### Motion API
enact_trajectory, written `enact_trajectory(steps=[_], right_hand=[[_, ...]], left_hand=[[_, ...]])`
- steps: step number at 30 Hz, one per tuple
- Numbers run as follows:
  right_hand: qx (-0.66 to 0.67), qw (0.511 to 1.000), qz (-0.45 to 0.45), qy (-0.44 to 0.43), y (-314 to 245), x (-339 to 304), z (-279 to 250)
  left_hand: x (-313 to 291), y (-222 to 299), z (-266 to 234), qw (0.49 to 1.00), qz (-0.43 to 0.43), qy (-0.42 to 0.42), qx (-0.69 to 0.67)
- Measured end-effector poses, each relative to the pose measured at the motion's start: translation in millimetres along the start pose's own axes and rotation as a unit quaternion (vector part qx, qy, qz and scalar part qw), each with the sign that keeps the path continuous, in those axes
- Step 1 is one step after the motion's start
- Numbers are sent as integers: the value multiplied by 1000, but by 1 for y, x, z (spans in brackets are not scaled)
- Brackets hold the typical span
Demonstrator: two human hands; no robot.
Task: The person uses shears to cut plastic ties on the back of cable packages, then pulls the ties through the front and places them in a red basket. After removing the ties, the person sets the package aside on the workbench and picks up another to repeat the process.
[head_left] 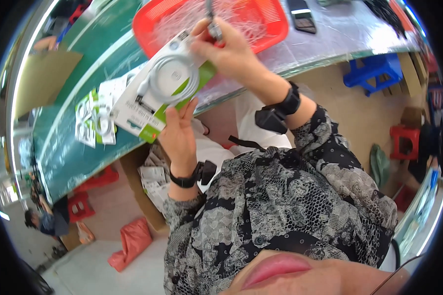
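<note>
A white cable (173, 78) lies coiled on a white-and-green packaging card (133, 108), tilted in front of me above the table. My left hand (179, 135) grips the card's lower right edge between thumb and fingers. At the card's top corner, my right hand (229, 51) is closed around a small grey metal tool (213, 27) with a bit of red near the fingers. Its exact kind is hard to make out, and whether the fingers also touch the card is hidden. Behind both hands sits a red plastic basket (275, 29) heaped with thin clear plastic strips (241, 24).
More carded cables (96, 118) lie to the left on the green table (64, 162). A phone (301, 15) rests right of the basket. Below the table edge stands a cardboard box (140, 182) with packages inside. Blue (374, 73) and red (405, 142) stools stand at right.
</note>
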State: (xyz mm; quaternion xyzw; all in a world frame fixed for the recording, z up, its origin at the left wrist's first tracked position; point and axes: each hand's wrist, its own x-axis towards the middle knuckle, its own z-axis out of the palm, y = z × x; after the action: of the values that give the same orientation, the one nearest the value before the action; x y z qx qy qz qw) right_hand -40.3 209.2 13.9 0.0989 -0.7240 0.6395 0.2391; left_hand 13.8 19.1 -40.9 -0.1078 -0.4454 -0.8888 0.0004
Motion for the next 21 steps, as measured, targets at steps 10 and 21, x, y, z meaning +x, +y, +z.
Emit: enact_trajectory(steps=[10, 21], right_hand=[[-170, 985, 10, 16, 2, 65, -46], [-403, 911, -60, -58, 21, 64, -94]], left_hand=[[-11, 32, -41, 994, 42, 95, 19], [-198, 138, -273, 842, -26, 469, 265]])
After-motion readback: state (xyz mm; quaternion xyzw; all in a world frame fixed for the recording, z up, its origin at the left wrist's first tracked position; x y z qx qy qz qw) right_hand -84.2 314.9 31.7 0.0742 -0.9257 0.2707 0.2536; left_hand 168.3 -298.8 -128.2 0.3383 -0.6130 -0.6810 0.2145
